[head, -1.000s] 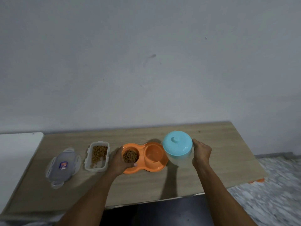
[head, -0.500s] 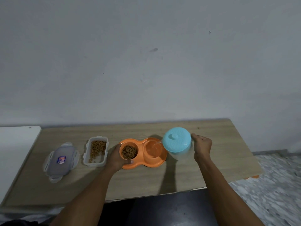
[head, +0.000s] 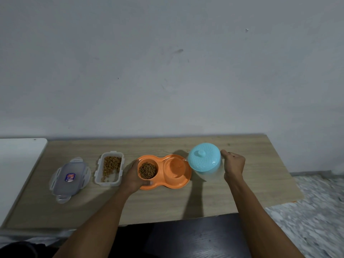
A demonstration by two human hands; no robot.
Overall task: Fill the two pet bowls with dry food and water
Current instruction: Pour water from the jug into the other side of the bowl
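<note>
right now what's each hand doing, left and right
Left hand: closed on the left end of the orange double bowl, steadying it.
Right hand: closed on the blue-lidded water jug, tipped toward the right bowl.

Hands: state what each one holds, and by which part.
The left hand grips the orange double bowl at its left end, around the food side. The right hand holds the blue-lidded jug by its right side.
</note>
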